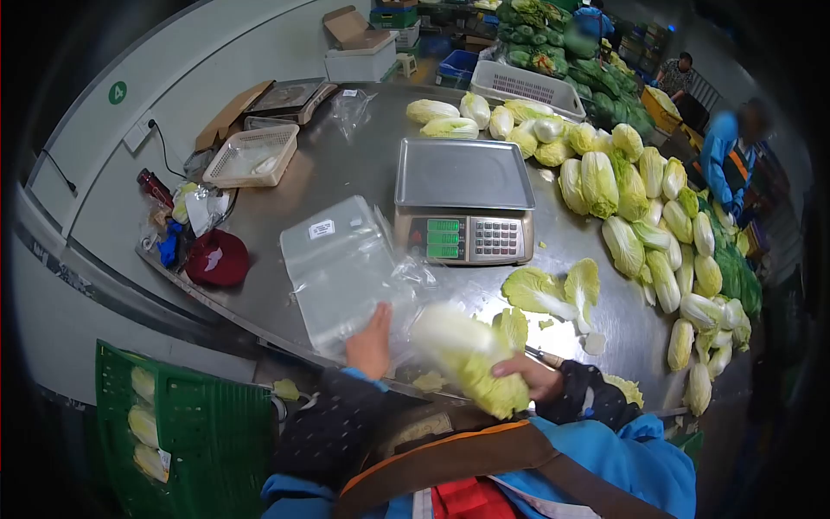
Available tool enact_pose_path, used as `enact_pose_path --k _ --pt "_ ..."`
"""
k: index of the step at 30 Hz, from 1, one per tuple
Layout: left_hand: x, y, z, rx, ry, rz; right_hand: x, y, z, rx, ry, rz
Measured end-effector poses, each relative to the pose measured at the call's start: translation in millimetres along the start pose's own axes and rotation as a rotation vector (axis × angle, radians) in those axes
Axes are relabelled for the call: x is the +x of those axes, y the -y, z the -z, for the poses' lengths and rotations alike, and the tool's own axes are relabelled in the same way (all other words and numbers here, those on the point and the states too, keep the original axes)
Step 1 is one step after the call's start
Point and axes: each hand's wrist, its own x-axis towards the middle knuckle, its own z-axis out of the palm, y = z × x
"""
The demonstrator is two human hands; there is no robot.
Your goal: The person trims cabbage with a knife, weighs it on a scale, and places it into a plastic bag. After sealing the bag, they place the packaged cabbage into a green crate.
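In my right hand (529, 375) is a napa cabbage (460, 353), its white base pointing up-left and blurred by motion. The fingers close around its leafy end, over the table's near edge. My left hand (370, 344) lies at the near right corner of a stack of clear plastic bags (333, 259), fingers stretched out against the plastic. Loose cabbage leaves (538, 292) rest right of the held cabbage. Partly hidden behind my right hand, a knife (545, 355) lies on the steel table (259, 285).
A digital scale (465, 199) stands beyond the bags. Many napa cabbages (601, 184) line the table's right side. A white basket (253, 157) and dark red cap (216, 258) are left. A green crate (186, 424) holds wrapped cabbages below. Other people (726, 156) are at far right.
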Motion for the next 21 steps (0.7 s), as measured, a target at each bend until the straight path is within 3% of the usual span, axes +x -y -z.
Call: enact_pose_path --k 3,5,6,7,9,11,12,13,14,15,16,17,19,21 --pt "-16 -35 78 -0.187 -0.135 -0.083 31 -18 -15 -0.103 -0.075 -0.067" --pt "-32 -71 99 -0.319 -0.019 -0.214 65 -22 -19 0.013 -0.126 -0.028" --pt "-36 -90 104 -0.330 0.156 -0.132 85 -31 -13 -0.159 -0.193 0.137" --pt "-34 -84 94 -0.344 0.166 -0.193 102 -34 -7 -0.338 -0.277 0.311" --pt "-23 -68 59 -0.572 -0.104 -0.309 112 -36 0 -1.180 -0.436 0.855" --pt "-25 -88 61 -0.643 0.097 -0.407 111 -28 6 -1.423 -0.475 0.948" --pt "-35 -118 75 -0.649 0.124 -0.522 126 -28 4 -1.438 -0.571 1.053" --pt "-37 -117 62 -0.622 0.166 -0.508 136 -26 5 -1.456 -0.647 1.161" --pt "-38 -103 50 -0.694 0.151 -0.487 131 -28 4 -1.458 -0.697 1.167" --pt "-31 -90 43 -0.763 0.138 -0.458 124 -29 -2 -1.407 -0.626 0.985" --pt "-24 -85 52 -0.856 0.177 -0.245 119 -33 -5 -1.338 -0.547 0.806" --pt "-21 -78 63 -0.930 0.222 -0.017 114 -42 -2 -1.317 -0.574 0.806" --pt "-25 -64 51 -0.860 0.179 -0.132 108 -58 7 -0.945 -0.314 0.909" --pt "-45 -86 50 -0.673 0.454 -0.363 130 -67 24 -0.753 -0.214 0.902"
